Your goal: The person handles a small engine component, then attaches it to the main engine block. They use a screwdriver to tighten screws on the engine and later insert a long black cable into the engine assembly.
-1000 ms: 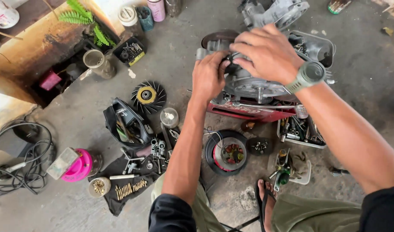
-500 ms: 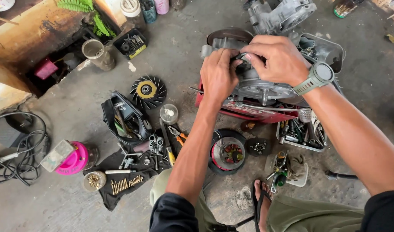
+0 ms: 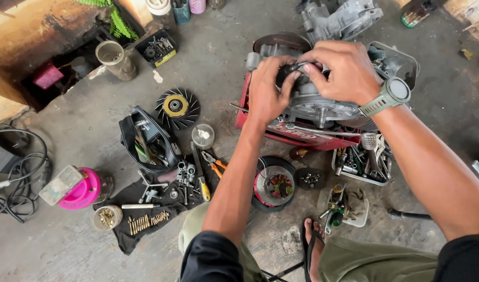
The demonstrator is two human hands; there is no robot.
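Cloth [image 3: 127,232] of black fabric at the lower left of the frame carries a row of bolts [image 3: 148,222], with orange-handled pliers [image 3: 214,165] and a round stator plate [image 3: 274,184] nearer the middle. Above them, right of centre, a grey engine [image 3: 323,104] sits on a red crate [image 3: 302,137]. Both hands meet on top of it: the left hand [image 3: 268,90] and right hand [image 3: 343,70] pinch closed on a small dark part [image 3: 289,70]; farther up lies another engine casing [image 3: 339,16].
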